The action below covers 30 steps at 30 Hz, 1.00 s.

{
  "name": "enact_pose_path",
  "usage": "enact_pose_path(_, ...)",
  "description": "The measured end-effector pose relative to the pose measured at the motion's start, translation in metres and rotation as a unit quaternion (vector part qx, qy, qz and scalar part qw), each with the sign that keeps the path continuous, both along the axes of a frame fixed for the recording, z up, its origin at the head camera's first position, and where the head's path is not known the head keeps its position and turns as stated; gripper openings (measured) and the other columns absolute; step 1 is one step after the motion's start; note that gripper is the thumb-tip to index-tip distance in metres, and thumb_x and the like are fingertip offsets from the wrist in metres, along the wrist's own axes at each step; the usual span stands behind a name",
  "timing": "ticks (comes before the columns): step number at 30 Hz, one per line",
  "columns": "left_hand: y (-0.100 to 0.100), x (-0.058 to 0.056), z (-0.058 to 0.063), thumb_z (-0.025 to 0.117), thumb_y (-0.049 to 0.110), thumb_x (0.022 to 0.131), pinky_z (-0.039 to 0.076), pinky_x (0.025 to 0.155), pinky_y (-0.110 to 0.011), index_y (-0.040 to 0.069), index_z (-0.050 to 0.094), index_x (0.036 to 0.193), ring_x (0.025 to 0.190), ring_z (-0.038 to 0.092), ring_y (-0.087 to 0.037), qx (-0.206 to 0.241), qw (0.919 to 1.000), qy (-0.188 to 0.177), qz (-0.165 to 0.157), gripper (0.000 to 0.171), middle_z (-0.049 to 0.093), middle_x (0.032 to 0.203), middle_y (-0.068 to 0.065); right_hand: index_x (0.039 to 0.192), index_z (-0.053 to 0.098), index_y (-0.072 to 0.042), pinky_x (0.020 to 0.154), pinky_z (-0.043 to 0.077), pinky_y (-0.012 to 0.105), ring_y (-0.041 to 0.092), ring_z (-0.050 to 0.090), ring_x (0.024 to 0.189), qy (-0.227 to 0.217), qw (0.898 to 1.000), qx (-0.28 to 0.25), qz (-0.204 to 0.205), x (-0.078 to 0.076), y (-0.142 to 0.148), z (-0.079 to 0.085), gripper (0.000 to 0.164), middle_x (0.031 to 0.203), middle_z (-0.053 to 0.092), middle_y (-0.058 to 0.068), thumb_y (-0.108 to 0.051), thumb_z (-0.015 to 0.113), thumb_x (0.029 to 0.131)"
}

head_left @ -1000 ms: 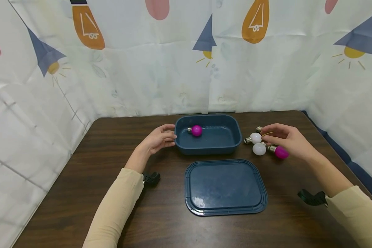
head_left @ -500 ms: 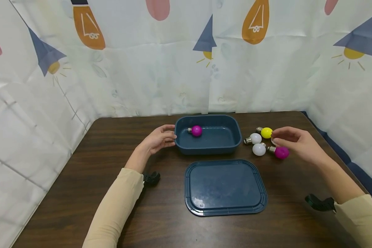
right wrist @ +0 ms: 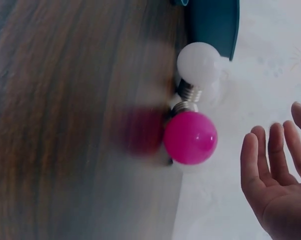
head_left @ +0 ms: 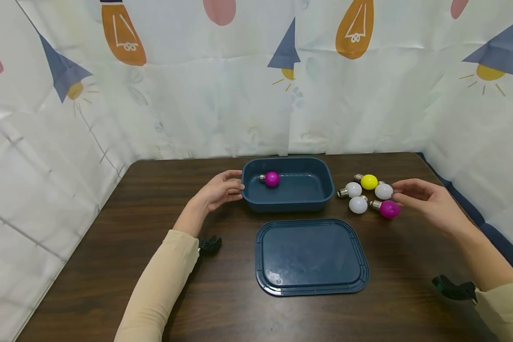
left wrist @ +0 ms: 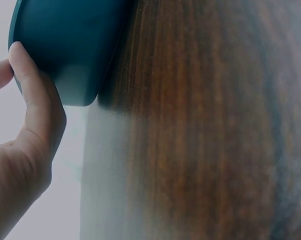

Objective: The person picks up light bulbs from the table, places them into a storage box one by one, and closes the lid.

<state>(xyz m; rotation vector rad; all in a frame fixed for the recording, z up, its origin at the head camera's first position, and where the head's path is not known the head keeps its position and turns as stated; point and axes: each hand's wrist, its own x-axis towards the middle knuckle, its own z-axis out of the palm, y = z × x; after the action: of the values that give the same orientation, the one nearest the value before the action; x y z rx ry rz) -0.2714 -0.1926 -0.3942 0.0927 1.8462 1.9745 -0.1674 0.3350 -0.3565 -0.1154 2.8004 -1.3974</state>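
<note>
My left hand (head_left: 220, 191) touches the left end of the blue plastic box (head_left: 288, 207), its fingertips at the rim in the left wrist view. Inside the box lies a magenta light bulb (head_left: 272, 179). To the right of the box, my right hand (head_left: 432, 204) is over the table with its fingertips close beside a white bulb (head_left: 384, 191); the right wrist view shows the fingers spread and holding nothing. Grouped with that bulb are a yellow bulb (head_left: 369, 182), two more white bulbs and a second magenta bulb (right wrist: 190, 138).
In front of the box lies a flat blue lid (head_left: 312, 258) on the dark wooden table (head_left: 222, 304). A light curtain (head_left: 222, 109) printed with lamps hangs behind and along the sides. Dark straps circle both wrists.
My right hand has drawn back to the right, uncovering first the yellow bulb, then the white bulb beside it. My left hand has stayed at the box.
</note>
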Motion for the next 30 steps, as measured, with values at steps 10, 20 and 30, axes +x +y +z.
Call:
enact_pose_path(10,0.002,0.000,0.003,0.055,0.000,0.104,0.059,0.081,-0.027,0.006,0.030,0.158,0.090,0.068,-0.017,0.001,1.0000,-0.001,0.003,0.060,0.046,0.142,-0.031,0.136,0.058,-0.006,0.073,0.052,0.016,0.005,0.065,0.093,0.001,1.000,-0.004,-0.022,0.006,0.014,-0.009,0.047,0.111,0.061,-0.009,-0.035,0.069,0.101)
enact_pose_path(20,0.001,0.000,0.003,0.057,-0.001,0.103,0.059,0.078,-0.026,0.006,0.029,0.158,0.088,0.068,-0.017,0.010,0.9999,-0.003,0.000,0.062,0.050,0.136,-0.029,0.122,0.059,-0.006,0.070,0.047,0.016,0.009,0.055,0.091,0.004,0.998,0.016,-0.056,0.010,0.026,-0.020,0.042,0.105,0.059,-0.005,-0.039,0.069,0.100)
enact_pose_path(30,0.002,0.001,0.001,0.055,-0.002,0.103,0.059,0.075,-0.025,0.006,0.031,0.157,0.085,0.068,-0.017,0.010,0.9999,-0.007,0.010,0.060,0.051,0.133,-0.029,0.137,0.049,0.001,0.070,0.048,0.016,0.007,0.054,0.096,-0.044,0.996,0.066,-0.031,0.004,0.037,-0.029,0.061,0.125,0.058,0.012,-0.044,0.066,0.101)
